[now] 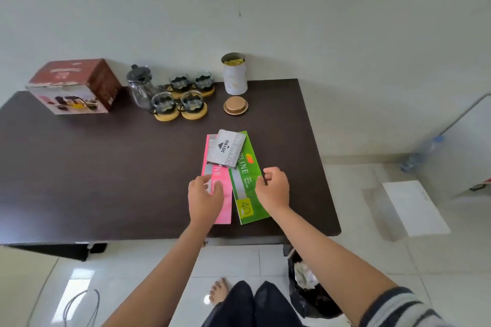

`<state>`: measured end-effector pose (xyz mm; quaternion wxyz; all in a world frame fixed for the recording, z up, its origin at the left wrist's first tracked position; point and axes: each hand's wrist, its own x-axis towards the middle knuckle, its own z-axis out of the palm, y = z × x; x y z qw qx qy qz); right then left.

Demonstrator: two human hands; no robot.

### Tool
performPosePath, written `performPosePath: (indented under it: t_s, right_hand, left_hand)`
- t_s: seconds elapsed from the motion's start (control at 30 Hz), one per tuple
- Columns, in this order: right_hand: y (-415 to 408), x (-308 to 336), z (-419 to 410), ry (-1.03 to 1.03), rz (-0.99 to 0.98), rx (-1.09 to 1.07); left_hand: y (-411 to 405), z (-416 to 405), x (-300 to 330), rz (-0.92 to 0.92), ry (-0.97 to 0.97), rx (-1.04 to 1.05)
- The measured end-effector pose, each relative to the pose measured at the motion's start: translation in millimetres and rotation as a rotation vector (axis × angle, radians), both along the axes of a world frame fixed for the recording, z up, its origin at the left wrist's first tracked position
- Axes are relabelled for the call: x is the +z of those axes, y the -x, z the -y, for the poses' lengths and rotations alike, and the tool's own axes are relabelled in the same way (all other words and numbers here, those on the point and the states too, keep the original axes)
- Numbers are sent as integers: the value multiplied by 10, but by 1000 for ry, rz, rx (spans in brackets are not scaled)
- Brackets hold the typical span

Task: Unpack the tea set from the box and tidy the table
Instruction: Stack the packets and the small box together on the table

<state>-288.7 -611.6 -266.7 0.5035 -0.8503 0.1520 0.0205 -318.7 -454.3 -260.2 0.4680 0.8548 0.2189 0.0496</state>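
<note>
The red-brown tea set box [71,87] stands at the back left of the dark table [106,167]. Beside it are a glass teapot [140,87] and several glass cups [183,95] on round bamboo coasters. Nearer to me lie a pink paper pack [225,204] and a green paper pack [247,167] side by side, with a grey stamp pad box [225,150] resting across their far ends. My left hand [204,194] lies on the pink pack with fingers curled on it. My right hand [273,188] is curled at the green pack's right edge.
An open white tin [233,74] stands at the back by the wall, its round lid [236,106] lying in front of it. A bin with a black bag [310,295] sits on the floor under the table's right corner. A water bottle [422,151] and a white sheet [414,207] lie on the floor at right.
</note>
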Motion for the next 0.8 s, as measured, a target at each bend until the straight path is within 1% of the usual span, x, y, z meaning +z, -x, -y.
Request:
performPosePath:
  t_s: [0.13, 0.23, 0.3, 0.37, 0.5, 0.6, 0.73, 0.8]
  right_hand:
    - [-384, -35, -204, 210, -248, 35]
    - [-543, -47, -283, 390, -351, 71]
    - [-600, -71, -330, 438, -372, 95]
    - [-639, -111, -359, 409, -385, 83]
    - [-673, -111, -362, 244, -364, 57]
    - [-671, -64, -433, 194, -358, 119]
    - [-650, -99, -572, 179, -362, 154]
    - [-638, -144, -632, 176, -338, 153]
  left_hand:
    - [-468, -376, -55, -187, -38, -80]
    - [-701, -503, -110, -381, -155, -149]
    - [-799, -537, -159, -461, -222, -220]
    - [-847, -530, -184, -498, -252, -274]
    - [-872, -525, -222, -474, -270, -274]
    - [-872, -585, -287, -436, -250, -290]
    - [-818, -671, -371, -324, -71, -215]
    - [-786, -712, -397, -268, -26, -224]
